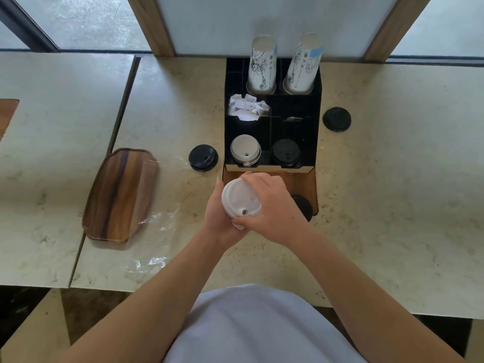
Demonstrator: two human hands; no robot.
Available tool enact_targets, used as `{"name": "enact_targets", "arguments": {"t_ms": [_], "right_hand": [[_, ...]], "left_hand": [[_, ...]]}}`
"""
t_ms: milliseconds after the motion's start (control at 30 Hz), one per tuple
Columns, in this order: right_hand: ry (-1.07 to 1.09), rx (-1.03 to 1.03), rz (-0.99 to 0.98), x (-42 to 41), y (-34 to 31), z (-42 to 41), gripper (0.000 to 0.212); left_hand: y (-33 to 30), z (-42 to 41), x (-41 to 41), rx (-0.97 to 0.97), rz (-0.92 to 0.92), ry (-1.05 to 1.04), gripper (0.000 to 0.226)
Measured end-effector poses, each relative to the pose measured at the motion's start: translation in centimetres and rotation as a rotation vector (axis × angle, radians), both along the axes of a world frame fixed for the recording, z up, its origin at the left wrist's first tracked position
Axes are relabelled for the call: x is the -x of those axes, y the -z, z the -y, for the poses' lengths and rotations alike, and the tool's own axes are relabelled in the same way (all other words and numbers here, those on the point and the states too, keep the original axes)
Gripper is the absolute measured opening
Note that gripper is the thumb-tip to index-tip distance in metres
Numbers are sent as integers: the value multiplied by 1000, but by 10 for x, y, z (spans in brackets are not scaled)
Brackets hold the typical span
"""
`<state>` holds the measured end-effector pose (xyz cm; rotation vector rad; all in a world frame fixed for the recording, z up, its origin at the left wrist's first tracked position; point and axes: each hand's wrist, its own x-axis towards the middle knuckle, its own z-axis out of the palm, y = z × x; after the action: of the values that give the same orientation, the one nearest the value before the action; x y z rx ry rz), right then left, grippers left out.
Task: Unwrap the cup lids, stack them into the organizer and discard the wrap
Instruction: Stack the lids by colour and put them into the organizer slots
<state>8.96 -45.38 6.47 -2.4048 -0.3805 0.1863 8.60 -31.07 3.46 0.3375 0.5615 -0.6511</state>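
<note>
Both hands hold a stack of white cup lids (241, 199) just in front of the black organizer (318, 121). My left hand (218, 218) cups the stack from below and the left. My right hand (272, 205) grips it from the right, fingers curled over its far edge and thumb at its near edge. The organizer's front left slot holds white lids (245, 150), and the front right slot holds black lids (285, 152). Clear plastic wrap (154, 239) lies flat on the counter to the left, partly under a wooden tray (117, 195).
Single black lids lie on the counter left (203, 157) and right (336, 119) of the organizer; another black lid (303, 205) sits behind my right hand. Two stacks of paper cups (263, 66) stand in the back slots. Crumpled white paper (247, 107) fills a middle slot.
</note>
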Motion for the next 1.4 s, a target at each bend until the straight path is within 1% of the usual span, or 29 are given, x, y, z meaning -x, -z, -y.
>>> {"name": "enact_targets", "arguments": {"t_ms": [67,200,367,467,533,633,733,833,967,1100,1133,1200,1233,1267,1333,1400], "right_hand": [[4,21,-34,-5,-1,1,90],[-25,-16,-120,-15,-2,5,88],[-46,18,-186,-38,-1,7,83],[-47,79,-199,-56,7,6,81],[-65,151,-202,-68,16,6,83],[-78,230,-230,-88,28,-1,88],[-140,334,-154,-113,36,-14,83],[-149,391,-128,-147,42,-23,80],[-187,411,-151,-188,47,-29,83],[-201,437,-159,-211,52,-25,92],[-211,450,-161,-213,55,-24,92],[-242,501,-145,-213,59,-22,90],[-260,533,-126,-212,62,-21,89],[-266,551,-103,-211,65,-21,88],[-253,541,-74,-208,70,-22,88],[-245,511,-74,-208,73,-22,91]], "left_hand": [[0,-5,-1,36,30,11,77],[0,-9,-9,70,68,11,58],[2,-4,-28,37,28,30,60],[5,-4,-44,-40,-64,71,63],[11,-7,-54,-187,-90,111,57],[21,-18,-65,-420,-45,135,41],[26,-29,-80,-580,-12,80,39],[31,-35,-100,-871,30,38,33],[31,-31,-128,-1243,193,100,40],[32,-25,-146,-1527,384,199,25],[33,-23,-146,-1634,464,253,22],[35,-19,-141,-1853,682,391,20],[36,-17,-138,-1917,762,462,24],[37,-15,-134,-1945,797,520,31],[38,-11,-126,-1946,788,579,47],[38,-10,-122,-1910,742,612,55]]}}
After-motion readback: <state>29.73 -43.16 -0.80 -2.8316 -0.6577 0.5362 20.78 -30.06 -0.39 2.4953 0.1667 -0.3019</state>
